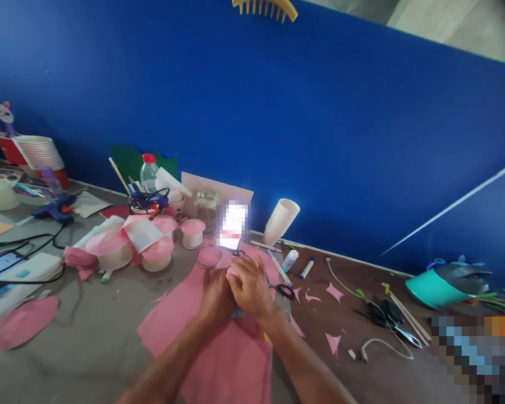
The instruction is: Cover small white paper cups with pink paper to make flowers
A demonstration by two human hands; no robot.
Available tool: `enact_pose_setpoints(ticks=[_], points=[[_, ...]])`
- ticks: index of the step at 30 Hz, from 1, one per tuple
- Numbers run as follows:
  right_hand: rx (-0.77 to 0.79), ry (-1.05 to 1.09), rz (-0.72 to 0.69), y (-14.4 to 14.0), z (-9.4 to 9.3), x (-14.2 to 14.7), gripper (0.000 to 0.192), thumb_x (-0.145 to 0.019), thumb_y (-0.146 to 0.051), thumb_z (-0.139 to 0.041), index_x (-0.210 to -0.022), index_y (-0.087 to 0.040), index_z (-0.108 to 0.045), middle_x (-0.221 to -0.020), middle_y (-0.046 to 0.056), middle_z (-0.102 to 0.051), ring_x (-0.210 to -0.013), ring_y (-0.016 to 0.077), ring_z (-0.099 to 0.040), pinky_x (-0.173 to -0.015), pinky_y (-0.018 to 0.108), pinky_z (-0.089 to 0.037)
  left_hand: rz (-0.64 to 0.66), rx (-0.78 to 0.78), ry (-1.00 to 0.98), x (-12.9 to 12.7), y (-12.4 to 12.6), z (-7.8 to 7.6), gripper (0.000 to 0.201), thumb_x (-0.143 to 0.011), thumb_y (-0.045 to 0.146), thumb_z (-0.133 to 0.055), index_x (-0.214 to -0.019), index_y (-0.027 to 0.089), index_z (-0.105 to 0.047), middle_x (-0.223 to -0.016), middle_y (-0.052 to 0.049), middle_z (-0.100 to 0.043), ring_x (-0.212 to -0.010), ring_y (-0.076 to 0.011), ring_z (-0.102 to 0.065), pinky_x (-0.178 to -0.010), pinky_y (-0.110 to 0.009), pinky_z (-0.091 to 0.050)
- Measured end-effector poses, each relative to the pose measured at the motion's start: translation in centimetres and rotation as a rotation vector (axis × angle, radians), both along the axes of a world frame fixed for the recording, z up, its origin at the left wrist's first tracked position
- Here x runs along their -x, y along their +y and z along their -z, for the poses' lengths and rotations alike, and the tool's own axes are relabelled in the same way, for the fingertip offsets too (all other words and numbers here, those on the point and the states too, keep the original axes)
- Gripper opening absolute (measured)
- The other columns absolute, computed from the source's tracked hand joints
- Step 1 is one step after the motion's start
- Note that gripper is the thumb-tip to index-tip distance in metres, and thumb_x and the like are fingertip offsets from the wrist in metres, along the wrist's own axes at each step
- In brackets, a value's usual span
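While both hands meet over the pink paper sheet (219, 348), far left of the fingers lies one blue glue gun (56, 209) on the desk (88, 336). Nearer left stand four cups topped with pink discs (157, 253). The left hand (216, 294) has its fingers curled and pressed together on a small pink piece (232, 271); the right hand (250, 287) lies over it, fingers close together, and whether they pinch I cannot tell. Just right of the fingers lies one pair of scissors (283, 289), then two markers (307, 268) and five pink scraps (333, 292).
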State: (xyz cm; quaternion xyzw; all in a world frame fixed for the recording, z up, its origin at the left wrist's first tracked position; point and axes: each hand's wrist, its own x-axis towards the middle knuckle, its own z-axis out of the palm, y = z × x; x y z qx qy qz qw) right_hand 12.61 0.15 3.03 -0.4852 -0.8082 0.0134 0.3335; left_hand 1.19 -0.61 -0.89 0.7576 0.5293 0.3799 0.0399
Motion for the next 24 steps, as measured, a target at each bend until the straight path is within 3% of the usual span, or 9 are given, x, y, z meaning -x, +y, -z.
enact_pose_setpoints(ticks=[3,7,10,13,18,24], points=[[-0.026,0.017,0.007,0.0,0.0,-0.4,0.038,-0.094,-0.032,-0.055,-0.13,-0.019,-0.061,-0.133,0.012,-0.066,-0.13,0.0315,-0.055,-0.114,0.06,-0.031,-0.013,0.022,0.049,0.1,0.0,0.0,0.017,-0.077,0.009,-0.055,-0.082,0.023,-0.063,-0.081,-0.008,-0.07,-0.084,-0.0321,-0.067,-0.088,-0.057,-0.049],[-0.11,0.107,0.043,0.4,-0.4,-1.8,0.056,-0.097,-0.041,-0.048,-0.147,-0.016,-0.045,-0.151,0.016,-0.049,-0.141,0.0322,-0.043,-0.114,0.058,-0.034,-0.015,0.038,-0.043,0.2,-0.1,-0.1,0.019,-0.073,0.013,-0.064,-0.09,0.021,-0.062,-0.084,-0.009,-0.072,-0.086,-0.033,-0.068,-0.086,-0.055,-0.051],[-0.095,0.167,0.034,0.7,-0.9,-2.8,0.045,-0.1,-0.039,-0.044,-0.138,-0.019,-0.056,-0.145,0.013,-0.057,-0.14,0.0303,-0.045,-0.114,0.056,-0.035,-0.006,0.041,-0.112,0.3,-0.1,-0.1,0.026,-0.07,0.017,-0.071,-0.093,0.021,-0.059,-0.088,-0.008,-0.073,-0.09,-0.0336,-0.067,-0.086,-0.055,-0.051],[-0.035,0.097,-0.008,0.7,-0.8,-2.8,0.037,-0.1,-0.037,-0.046,-0.126,-0.021,-0.066,-0.137,0.01,-0.064,-0.138,0.0315,-0.047,-0.115,0.059,-0.032,-0.017,0.027,-0.106,0.2,-0.1,0.0,0.022,-0.071,0.018,-0.068,-0.09,0.023,-0.059,-0.084,-0.007,-0.071,-0.087,-0.032,-0.066,-0.084,-0.053,-0.051],[-0.047,-0.077,-0.031,0.2,-0.3,-1.4,0.031,-0.095,-0.033,-0.057,-0.124,-0.025,-0.067,-0.136,0.007,-0.065,-0.134,0.0318,-0.051,-0.115,0.061,-0.031,0.014,-0.008,-0.004,0.1,-0.2,-0.2,0.015,-0.076,0.011,-0.058,-0.081,0.025,-0.061,-0.078,-0.005,-0.068,-0.083,-0.0286,-0.064,-0.082,-0.049,-0.05],[-0.051,-0.112,-0.011,0.2,-0.4,-0.9,0.025,-0.093,-0.028,-0.061,-0.116,-0.025,-0.071,-0.124,0.006,-0.072,-0.126,0.0316,-0.057,-0.11,0.06,-0.036,0.023,0.017,0.048,0.2,0.0,0.1,0.016,-0.072,0.01,-0.061,-0.075,0.026,-0.062,-0.075,-0.004,-0.068,-0.081,-0.0286,-0.063,-0.082,-0.049,-0.049]])
